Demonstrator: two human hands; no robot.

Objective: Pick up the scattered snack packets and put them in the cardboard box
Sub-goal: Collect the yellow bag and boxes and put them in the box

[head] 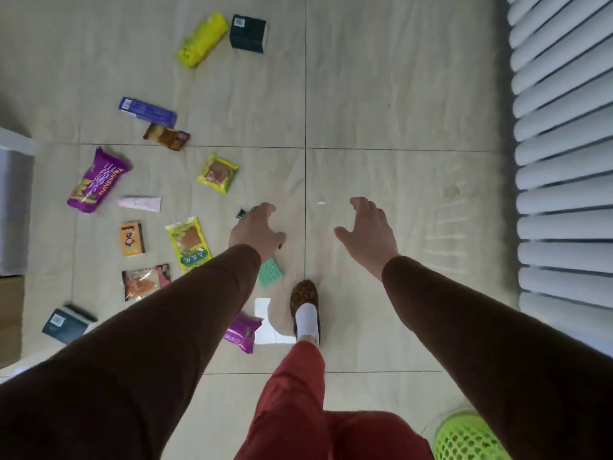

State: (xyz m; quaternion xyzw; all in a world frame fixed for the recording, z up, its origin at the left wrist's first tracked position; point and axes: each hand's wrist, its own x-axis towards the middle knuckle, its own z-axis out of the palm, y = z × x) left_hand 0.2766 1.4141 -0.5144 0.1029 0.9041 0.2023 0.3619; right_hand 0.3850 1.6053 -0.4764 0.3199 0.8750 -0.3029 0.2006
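Note:
Several snack packets lie scattered on the tiled floor at the left: a large purple bag [96, 180], a long yellow pack [203, 39], a blue carton [147, 111], a yellow-green packet [189, 244] and a green packet [271, 272] partly hidden under my left arm. My left hand [257, 229] hovers over the floor with fingers apart, holding nothing; a small dark object [241, 213] peeks out beside it. My right hand [368, 232] is spread open and empty, to the right. A brown cardboard edge [10, 313] shows at the far left.
A dark box [248, 33] stands at the top. White slatted blinds [564, 154] fill the right side. A green mesh basket [467, 439] sits at the bottom right. My foot in a patterned slipper [305, 300] stands by a magenta packet [243, 332]. A grey cabinet [13, 194] is at left.

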